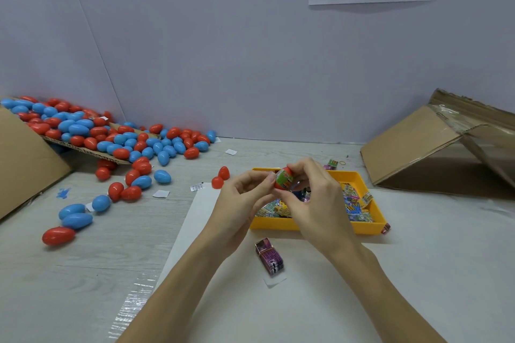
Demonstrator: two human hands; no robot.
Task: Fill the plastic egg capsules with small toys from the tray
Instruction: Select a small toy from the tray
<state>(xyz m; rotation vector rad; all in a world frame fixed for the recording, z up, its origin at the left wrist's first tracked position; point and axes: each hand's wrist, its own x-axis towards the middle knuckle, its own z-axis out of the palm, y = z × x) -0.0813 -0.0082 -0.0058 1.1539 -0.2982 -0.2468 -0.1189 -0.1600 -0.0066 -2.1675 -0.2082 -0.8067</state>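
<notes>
Above the yellow tray [317, 227] both hands meet on a red egg capsule [287, 175]. A green toy packet [282, 182] sits against its open side. My left hand [245, 203] pinches the capsule from the left, and my right hand [317, 198] curls round it from the right. The tray holds several small colourful toy packets [354, 207]. Two red capsule halves [220, 178] stand on the table left of the tray. A purple toy packet [269, 256] lies on the white sheet in front of the tray.
A heap of red and blue egg capsules [111, 142] spills from a tipped cardboard box [25, 164] at the left. Another cardboard box [446, 145] lies on its side at the right. Small paper slips [161, 194] are scattered on the table.
</notes>
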